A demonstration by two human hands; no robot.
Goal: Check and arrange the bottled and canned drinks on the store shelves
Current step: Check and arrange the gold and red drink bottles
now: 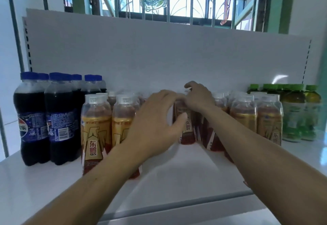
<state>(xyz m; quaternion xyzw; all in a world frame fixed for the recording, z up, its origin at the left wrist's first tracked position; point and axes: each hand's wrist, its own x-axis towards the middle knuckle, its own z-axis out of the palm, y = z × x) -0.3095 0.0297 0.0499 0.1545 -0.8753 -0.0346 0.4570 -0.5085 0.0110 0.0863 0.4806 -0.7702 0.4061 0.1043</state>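
Note:
Orange-labelled energy drink bottles with clear caps stand in rows on the white shelf (177,175): a left group (96,124) and a right group (245,116). Between them stands one energy drink bottle (188,131), set further back. My left hand (155,120) curls round it from the left, thumb on its label and fingers at its shoulder. My right hand (199,97) reaches over from the right, its curled fingers closing on the same bottle's cap. The cap itself is hidden.
Dark cola bottles (58,118) with blue caps fill the left end of the shelf. Green tea bottles (294,115) stand at the right end. A white back panel (159,51) closes the shelf behind; a barred window is above it. Bare shelf lies in front of the middle bottle.

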